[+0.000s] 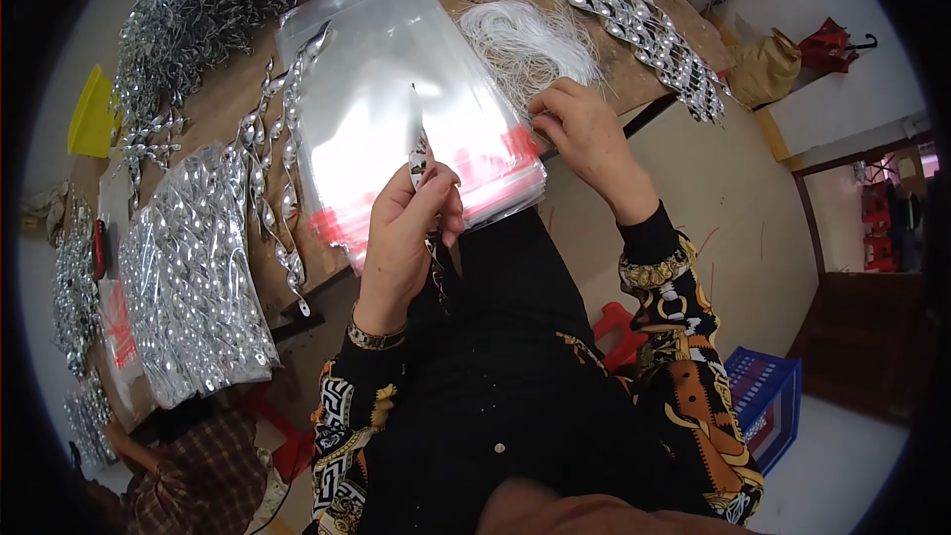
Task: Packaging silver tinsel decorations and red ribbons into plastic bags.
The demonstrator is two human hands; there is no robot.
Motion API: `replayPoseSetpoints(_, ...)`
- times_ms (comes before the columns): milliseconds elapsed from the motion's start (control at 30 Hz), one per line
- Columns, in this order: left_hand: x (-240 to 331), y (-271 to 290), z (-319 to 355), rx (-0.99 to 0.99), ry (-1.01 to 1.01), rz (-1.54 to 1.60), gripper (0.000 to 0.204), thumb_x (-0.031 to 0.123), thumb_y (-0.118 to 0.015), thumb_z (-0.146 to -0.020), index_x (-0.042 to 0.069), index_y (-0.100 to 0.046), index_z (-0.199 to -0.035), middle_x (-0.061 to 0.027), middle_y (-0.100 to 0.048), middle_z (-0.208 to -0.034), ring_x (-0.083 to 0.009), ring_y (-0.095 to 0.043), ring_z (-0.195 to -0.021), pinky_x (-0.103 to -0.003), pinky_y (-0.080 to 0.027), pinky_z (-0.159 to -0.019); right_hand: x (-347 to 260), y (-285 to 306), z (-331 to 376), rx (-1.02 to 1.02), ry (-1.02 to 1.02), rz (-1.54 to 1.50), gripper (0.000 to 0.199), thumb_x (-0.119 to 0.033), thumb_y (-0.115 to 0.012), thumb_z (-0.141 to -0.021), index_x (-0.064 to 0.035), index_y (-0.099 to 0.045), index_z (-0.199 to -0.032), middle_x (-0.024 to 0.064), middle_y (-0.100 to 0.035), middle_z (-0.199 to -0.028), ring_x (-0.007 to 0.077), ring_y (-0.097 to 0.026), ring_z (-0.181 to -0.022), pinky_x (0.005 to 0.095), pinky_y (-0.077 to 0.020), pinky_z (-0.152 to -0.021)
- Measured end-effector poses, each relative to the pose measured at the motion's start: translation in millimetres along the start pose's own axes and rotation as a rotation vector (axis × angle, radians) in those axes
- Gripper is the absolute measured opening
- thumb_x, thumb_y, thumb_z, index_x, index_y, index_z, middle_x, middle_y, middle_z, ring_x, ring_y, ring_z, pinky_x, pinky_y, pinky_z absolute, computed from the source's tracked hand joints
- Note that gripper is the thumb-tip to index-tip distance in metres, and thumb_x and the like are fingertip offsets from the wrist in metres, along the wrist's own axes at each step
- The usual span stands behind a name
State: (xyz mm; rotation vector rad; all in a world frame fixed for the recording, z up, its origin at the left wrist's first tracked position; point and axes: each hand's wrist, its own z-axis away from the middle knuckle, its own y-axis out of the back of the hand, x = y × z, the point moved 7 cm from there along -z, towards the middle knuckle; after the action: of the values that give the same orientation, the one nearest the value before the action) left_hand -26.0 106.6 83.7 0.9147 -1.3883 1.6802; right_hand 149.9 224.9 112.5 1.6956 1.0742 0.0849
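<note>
Our left hand (408, 223) closed round strip (419, 160) over bags (381, 69); right hand (591, 144) curled beside string (527, 40), grip unclear.

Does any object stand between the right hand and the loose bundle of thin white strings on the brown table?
Nothing visible does. The right hand is at the near edge of the loose bundle of thin white strings. The red-edged stack of clear plastic bags lies to the left, not between them.

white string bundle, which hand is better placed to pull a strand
The right hand, probably: it is at the near edge of the white string bundle, while the left hand holds a twisted silver strip.
</note>
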Motion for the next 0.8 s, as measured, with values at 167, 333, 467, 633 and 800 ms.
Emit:
replayPoseSetpoints(167,-2,0,-1,0.002,0.013,-0.001,0.013,0.017,-0.054,-0.093,0.004,-0.056,-0.095,-0.0019,-0.058,-0.074,-0.0084,-0.056,-0.061,-0.02,-0.041,-0.052,-1,-1,-1,-0.001,-0.011,0.038,0.008,-0.008,-0.063,-0.078,-0.0021,-0.062,-0.084,0.0121,-0.058,-0.086,0.0324,-0.058,-0.081,0.0397,-0.0463,-0.07)
replayPoseSetpoints(333,-4,-2,-4,-0.008,0.022,-0.019,0.013,0.015,-0.053,-0.094,0.002,-0.056,-0.095,-0.0025,-0.057,-0.073,-0.0092,-0.055,-0.061,-0.02,-0.041,-0.05,7,3,-1,0.066,-0.062,-0.036,0.006,-0.005,-0.061,-0.079,-0.0002,-0.059,-0.081,0.0135,-0.057,-0.083,0.0328,-0.057,-0.079,0.0384,-0.0453,-0.069)
replayPoseSetpoints(467,-4,-1,-4,0.0,0.032,-0.024,0.012,0.014,-0.053,-0.094,0.002,-0.056,-0.095,-0.0026,-0.057,-0.073,-0.0091,-0.055,-0.06,-0.02,-0.041,-0.05,7,9,0,0.078,-0.064,-0.106,0.006,-0.004,-0.059,-0.081,0.001,-0.058,-0.082,0.0136,-0.057,-0.081,0.0299,-0.058,-0.077,0.0354,-0.0454,-0.068)
replayPoseSetpoints(633,-4,-4,-4,-0.006,0.051,-0.04,0.013,0.015,-0.053,-0.094,0.002,-0.056,-0.096,-0.0026,-0.057,-0.073,-0.0089,-0.055,-0.061,-0.02,-0.041,-0.051,16,14,4,0.089,-0.189,-0.253,0.011,-0.009,-0.058,-0.083,0.0009,-0.06,-0.085,0.0165,-0.061,-0.081,0.0332,-0.058,-0.074,0.0367,-0.046,-0.067)
replayPoseSetpoints(800,-2,-9,-6,-0.033,0.044,-0.029,0.013,0.016,-0.053,-0.094,0.003,-0.056,-0.095,-0.0019,-0.058,-0.074,-0.0082,-0.055,-0.061,-0.02,-0.041,-0.052,30,11,5,0.066,-0.31,-0.407,0.013,-0.01,-0.06,-0.082,0.0019,-0.059,-0.086,0.0101,-0.06,-0.073,0.019,-0.056,-0.066,0.0309,-0.0443,-0.062)
